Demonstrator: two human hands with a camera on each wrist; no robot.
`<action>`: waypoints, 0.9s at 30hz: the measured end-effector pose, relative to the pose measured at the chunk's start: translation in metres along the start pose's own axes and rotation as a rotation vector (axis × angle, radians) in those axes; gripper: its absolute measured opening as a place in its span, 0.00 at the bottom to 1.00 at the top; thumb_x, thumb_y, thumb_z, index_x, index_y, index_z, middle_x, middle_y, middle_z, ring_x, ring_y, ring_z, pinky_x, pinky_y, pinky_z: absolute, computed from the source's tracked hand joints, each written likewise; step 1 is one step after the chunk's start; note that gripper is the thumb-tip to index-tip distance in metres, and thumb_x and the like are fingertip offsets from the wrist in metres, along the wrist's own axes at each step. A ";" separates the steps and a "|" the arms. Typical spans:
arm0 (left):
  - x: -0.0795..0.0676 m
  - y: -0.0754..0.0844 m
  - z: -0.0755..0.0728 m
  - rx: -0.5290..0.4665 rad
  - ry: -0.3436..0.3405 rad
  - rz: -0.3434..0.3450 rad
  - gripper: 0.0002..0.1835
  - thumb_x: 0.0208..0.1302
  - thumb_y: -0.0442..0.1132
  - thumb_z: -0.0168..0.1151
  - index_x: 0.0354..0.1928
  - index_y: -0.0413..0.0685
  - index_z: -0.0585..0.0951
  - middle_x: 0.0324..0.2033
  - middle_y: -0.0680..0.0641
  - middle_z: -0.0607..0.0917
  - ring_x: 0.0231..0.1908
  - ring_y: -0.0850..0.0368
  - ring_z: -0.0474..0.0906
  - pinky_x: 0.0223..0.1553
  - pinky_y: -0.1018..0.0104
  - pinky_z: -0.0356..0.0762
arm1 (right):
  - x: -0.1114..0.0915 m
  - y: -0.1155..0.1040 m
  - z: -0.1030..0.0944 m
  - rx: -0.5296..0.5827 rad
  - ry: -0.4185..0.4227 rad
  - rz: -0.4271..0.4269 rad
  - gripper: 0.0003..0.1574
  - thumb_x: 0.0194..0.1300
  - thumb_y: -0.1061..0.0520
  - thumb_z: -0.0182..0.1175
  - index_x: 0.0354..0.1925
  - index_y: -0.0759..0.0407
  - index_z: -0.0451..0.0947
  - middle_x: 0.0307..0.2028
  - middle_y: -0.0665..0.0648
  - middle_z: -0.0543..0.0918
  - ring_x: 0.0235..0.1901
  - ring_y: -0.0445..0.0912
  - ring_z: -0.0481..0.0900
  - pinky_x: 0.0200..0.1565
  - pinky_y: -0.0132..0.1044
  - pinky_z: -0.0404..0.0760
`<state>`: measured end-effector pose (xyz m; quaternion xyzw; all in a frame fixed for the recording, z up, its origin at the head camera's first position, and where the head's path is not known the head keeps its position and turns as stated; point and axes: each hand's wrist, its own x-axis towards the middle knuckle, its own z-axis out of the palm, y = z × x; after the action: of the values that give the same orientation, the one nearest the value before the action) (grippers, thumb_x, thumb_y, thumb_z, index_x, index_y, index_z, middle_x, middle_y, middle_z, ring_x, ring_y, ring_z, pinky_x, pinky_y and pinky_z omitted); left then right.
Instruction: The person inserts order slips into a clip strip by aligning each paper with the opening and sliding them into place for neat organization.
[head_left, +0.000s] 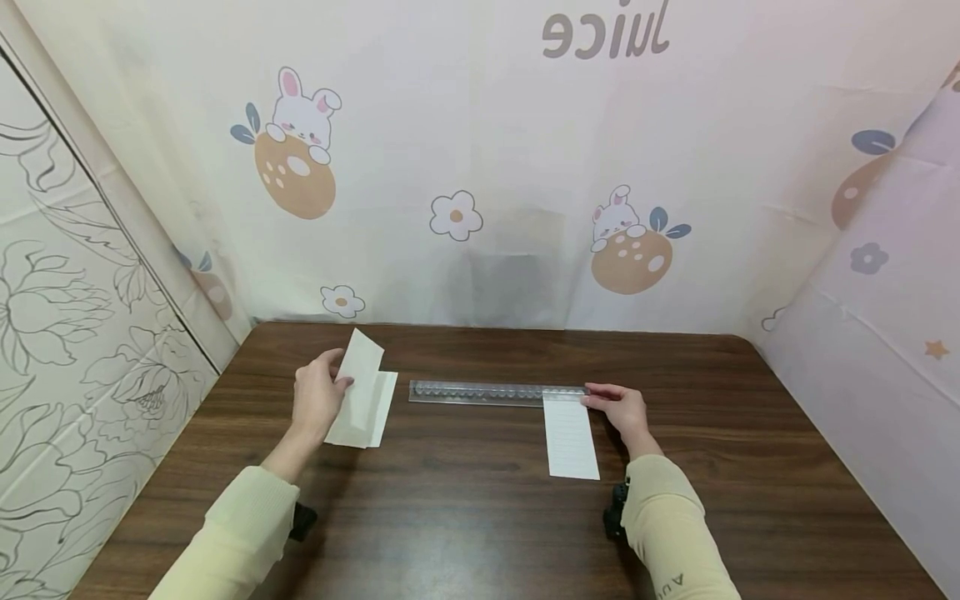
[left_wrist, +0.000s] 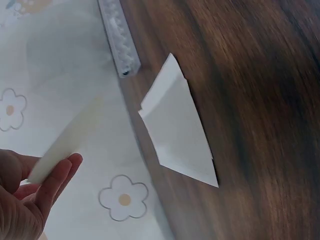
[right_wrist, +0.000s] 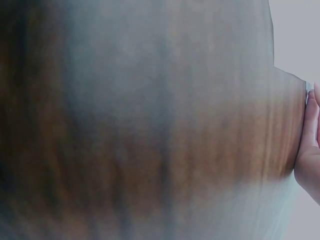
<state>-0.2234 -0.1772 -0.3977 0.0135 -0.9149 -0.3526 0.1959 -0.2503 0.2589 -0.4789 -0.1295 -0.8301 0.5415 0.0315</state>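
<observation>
My left hand (head_left: 317, 393) pinches a piece of white paper (head_left: 358, 387) between thumb and fingers, tilted up over the left part of the table. Under and beside it lie more white paper pieces (left_wrist: 176, 125), overlapping on the wood. A clear plastic ruler (head_left: 480, 393) lies crosswise in the middle. At its right end, my right hand (head_left: 622, 410) grips the ruler with thumb and fingertips. A lined white paper strip (head_left: 572, 437) extends toward me from under that end of the ruler. In the right wrist view, only part of the right hand (right_wrist: 311, 145) shows at the edge.
The dark brown wooden table (head_left: 465, 517) reaches back to a hanging cloth (head_left: 390, 150) printed with rabbits and flowers. More patterned cloth (head_left: 67, 292) hangs along the left side. A dark wrist device (head_left: 615, 510) sits under the right sleeve.
</observation>
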 end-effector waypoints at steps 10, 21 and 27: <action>-0.008 0.014 -0.001 -0.026 -0.014 0.041 0.23 0.48 0.25 0.64 0.50 0.32 0.74 0.24 0.39 0.82 0.24 0.51 0.77 0.26 0.57 0.73 | 0.000 0.000 0.001 -0.008 0.009 -0.013 0.23 0.48 0.54 0.68 0.44 0.62 0.80 0.43 0.59 0.80 0.49 0.52 0.72 0.53 0.45 0.66; -0.020 0.013 0.005 -0.074 -0.051 -0.003 0.25 0.49 0.27 0.64 0.53 0.32 0.72 0.30 0.37 0.82 0.28 0.49 0.78 0.30 0.58 0.74 | 0.003 0.002 0.001 -0.003 0.001 0.001 0.24 0.49 0.56 0.67 0.46 0.63 0.78 0.46 0.62 0.78 0.51 0.53 0.70 0.54 0.45 0.64; -0.027 0.008 0.011 -0.100 -0.073 -0.055 0.26 0.49 0.27 0.64 0.53 0.32 0.72 0.30 0.35 0.81 0.29 0.47 0.79 0.31 0.56 0.75 | 0.004 0.003 0.001 -0.015 0.007 -0.001 0.23 0.50 0.56 0.66 0.46 0.63 0.78 0.46 0.62 0.78 0.51 0.53 0.69 0.54 0.45 0.63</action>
<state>-0.2012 -0.1599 -0.4093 0.0159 -0.9020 -0.4035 0.1529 -0.2536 0.2598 -0.4827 -0.1311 -0.8341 0.5347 0.0339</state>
